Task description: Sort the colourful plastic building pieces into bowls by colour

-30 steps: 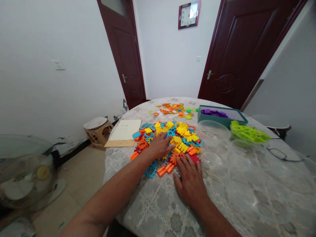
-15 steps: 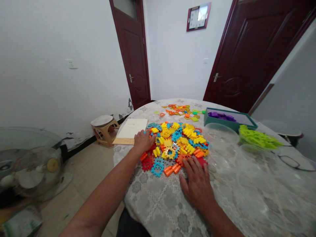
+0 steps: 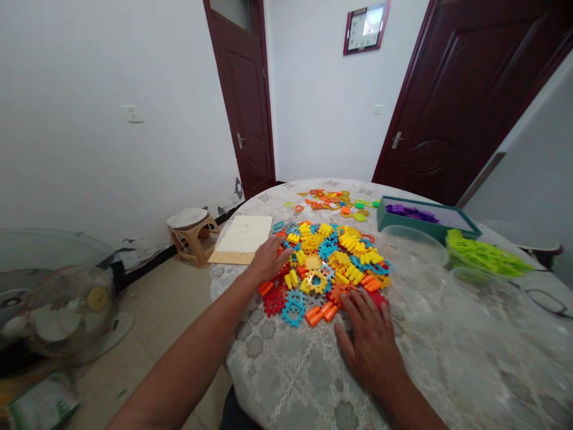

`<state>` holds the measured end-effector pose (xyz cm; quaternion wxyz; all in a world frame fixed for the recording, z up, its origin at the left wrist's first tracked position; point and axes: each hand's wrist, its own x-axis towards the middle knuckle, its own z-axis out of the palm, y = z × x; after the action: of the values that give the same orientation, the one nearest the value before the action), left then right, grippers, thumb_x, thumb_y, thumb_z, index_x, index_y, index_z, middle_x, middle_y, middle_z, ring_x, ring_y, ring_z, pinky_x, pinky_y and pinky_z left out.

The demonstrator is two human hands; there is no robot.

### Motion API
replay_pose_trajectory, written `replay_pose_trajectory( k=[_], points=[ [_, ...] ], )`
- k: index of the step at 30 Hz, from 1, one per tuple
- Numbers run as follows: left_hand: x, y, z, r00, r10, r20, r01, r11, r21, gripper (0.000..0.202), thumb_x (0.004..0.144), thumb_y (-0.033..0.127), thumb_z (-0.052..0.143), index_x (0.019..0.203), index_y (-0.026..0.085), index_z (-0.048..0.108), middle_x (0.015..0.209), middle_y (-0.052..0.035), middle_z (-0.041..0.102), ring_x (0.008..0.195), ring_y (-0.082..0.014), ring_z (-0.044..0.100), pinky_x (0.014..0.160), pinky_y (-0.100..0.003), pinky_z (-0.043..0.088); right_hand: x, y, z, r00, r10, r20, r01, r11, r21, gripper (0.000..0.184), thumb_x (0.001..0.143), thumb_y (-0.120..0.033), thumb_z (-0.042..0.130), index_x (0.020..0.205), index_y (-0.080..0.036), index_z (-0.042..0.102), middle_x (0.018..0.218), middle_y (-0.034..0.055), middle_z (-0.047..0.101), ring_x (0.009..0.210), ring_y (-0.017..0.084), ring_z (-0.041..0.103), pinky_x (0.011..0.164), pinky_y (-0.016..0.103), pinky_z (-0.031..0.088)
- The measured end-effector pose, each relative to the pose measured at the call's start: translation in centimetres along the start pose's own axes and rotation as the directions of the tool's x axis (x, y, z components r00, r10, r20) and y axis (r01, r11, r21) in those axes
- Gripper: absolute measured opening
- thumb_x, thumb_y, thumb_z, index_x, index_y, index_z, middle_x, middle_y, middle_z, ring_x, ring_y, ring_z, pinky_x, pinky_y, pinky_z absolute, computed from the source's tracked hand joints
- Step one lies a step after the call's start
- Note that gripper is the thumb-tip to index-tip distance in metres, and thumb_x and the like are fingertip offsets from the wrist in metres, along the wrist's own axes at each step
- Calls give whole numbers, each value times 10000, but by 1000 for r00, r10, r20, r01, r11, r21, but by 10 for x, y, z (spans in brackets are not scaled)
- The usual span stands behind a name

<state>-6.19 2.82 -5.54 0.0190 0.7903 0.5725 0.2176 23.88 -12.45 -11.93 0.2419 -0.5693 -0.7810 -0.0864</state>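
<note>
A heap of plastic interlocking pieces (image 3: 329, 263) in yellow, blue, orange and red lies spread on the round table (image 3: 286, 370). My left hand (image 3: 267, 259) rests on the heap's left edge, fingers stretched out over the pieces, holding nothing that I can see. My right hand (image 3: 371, 340) lies flat on the lace cloth at the heap's near edge, fingers spread, fingertips touching red and orange pieces.
A second small pile of pieces (image 3: 335, 203) lies farther back. A teal box with purple pieces (image 3: 425, 216), clear plastic bowls (image 3: 414, 245), one with green pieces (image 3: 483, 254), stand at the right. A cardboard sheet (image 3: 244, 236) lies left. A stool (image 3: 190, 230) and fan (image 3: 58, 292) stand on the floor.
My left hand has swept from the middle of the heap out to its left edge, spreading the pieces. The right hand has stayed flat at the near edge.
</note>
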Motion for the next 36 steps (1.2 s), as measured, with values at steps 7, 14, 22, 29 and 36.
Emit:
replay_pose_trajectory(
  k=[7, 14, 22, 29, 36],
  points=[
    [-91, 7, -7, 990, 25, 137, -27, 1000, 14, 904, 902, 674, 630, 1653, 270, 328, 1740, -133, 290, 1601, -337, 285, 1278, -533, 315, 5, -5, -6, 997, 36, 73, -35, 999, -6, 556, 979, -351, 568, 1531, -287, 548, 1629, 110, 482, 1549, 351, 350, 1255, 646, 202],
    [-85, 18, 20, 999, 1, 48, -11, 982, 190, 787, 878, 618, 633, 1572, 286, 467, 1696, -130, 378, 1561, -386, 343, 1238, -575, 335, 12, -5, -14, 989, 100, 113, -109, 991, 75, 616, 978, -385, 599, 1579, -318, 486, 1662, 80, 443, 1574, 320, 313, 1279, 614, 191],
    [-67, 26, 16, 999, 44, 22, -48, 958, 283, 650, 989, 570, 464, 1551, 245, 488, 1668, -166, 414, 1544, -394, 367, 1178, -643, 360, 8, -5, -16, 997, 74, 16, -75, 980, 184, 569, 957, -327, 627, 1517, -264, 543, 1615, 115, 489, 1566, 320, 317, 1287, 625, 178],
    [-27, 66, 18, 969, 228, 92, -246, 921, 301, 621, 978, 607, 500, 1503, 279, 556, 1605, -123, 525, 1523, -390, 405, 1216, -625, 314, 12, -4, -14, 991, 69, -116, -41, 973, 228, 449, 936, -250, 617, 1375, -161, 633, 1480, 164, 599, 1480, 320, 441, 1251, 583, 338],
    [-4, 92, 30, 955, 261, 141, -291, 916, 276, 555, 987, 579, 515, 1446, 284, 621, 1559, -122, 576, 1480, -481, 426, 1141, -773, 295, 13, -12, -68, 964, -47, -261, 134, 935, 328, 375, 965, -182, 544, 1324, -172, 650, 1333, 128, 693, 1322, 240, 589, 1170, 447, 483]
  ],
)
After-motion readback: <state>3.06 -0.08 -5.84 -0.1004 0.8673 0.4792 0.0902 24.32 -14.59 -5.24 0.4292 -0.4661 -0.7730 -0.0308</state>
